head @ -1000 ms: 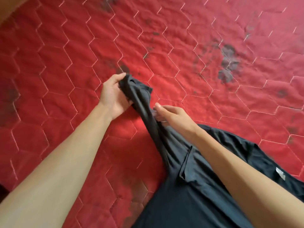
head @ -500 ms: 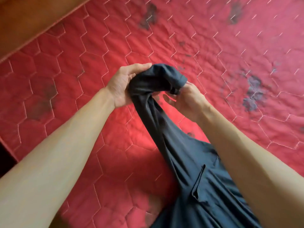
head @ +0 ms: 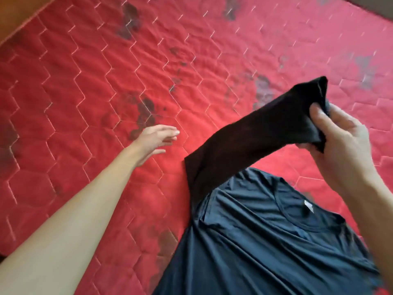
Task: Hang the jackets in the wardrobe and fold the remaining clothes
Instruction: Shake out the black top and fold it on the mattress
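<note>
Gripping lifted sleeve point(head: 255, 141), right hand point(head: 338, 141) curled; left hand point(head: 156, 139) outstretched, fingers straight, above quilt point(head: 85, 92).

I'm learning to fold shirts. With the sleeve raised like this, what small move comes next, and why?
Probably lay the sleeve across the shirt: the right hand grips its cuff end, raised off the mattress, while the shirt lies spread out and the left hand is open, holding nothing.

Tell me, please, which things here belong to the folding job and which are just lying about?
Job in hand:
dark shirt; sleeve, raised and gripped at its end by the right hand; left hand, open, holding nothing.

Just there:
red quilted mattress under the shirt; wooden edge, top left.
</note>
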Tool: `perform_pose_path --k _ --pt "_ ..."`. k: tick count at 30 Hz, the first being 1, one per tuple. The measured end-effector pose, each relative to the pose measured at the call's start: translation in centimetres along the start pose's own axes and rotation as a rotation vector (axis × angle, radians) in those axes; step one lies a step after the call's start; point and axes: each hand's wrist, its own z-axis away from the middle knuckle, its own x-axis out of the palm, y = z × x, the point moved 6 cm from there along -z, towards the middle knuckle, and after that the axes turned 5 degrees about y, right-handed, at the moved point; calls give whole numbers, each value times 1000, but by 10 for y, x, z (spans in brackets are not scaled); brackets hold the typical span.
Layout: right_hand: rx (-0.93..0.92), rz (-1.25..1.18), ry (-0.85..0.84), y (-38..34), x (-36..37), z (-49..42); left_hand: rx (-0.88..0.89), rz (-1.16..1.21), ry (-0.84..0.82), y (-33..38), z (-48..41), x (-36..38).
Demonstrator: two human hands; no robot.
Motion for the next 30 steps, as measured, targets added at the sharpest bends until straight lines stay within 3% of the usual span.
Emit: perform_pose_path --k 3,6,10,15,23,30 --pt "39 -67 157 11 -91 36 -29 -169 -49 -29 11 55" --pt "130 -109 275 31 -167 77 68 -513 -55 -61 28 109" --pt "238 -154 463 86 -249 129 403 -1022 -44 -93 63 181" --pt "374 -35 652 173 -318 184 777 -1380 -102 -130 96 247" --pt "511 159 581 282 -340 258 949 -1616 37 -153 103 238" --pt "518 232 591 312 -335 281 737 -1468 178 -146 94 163"
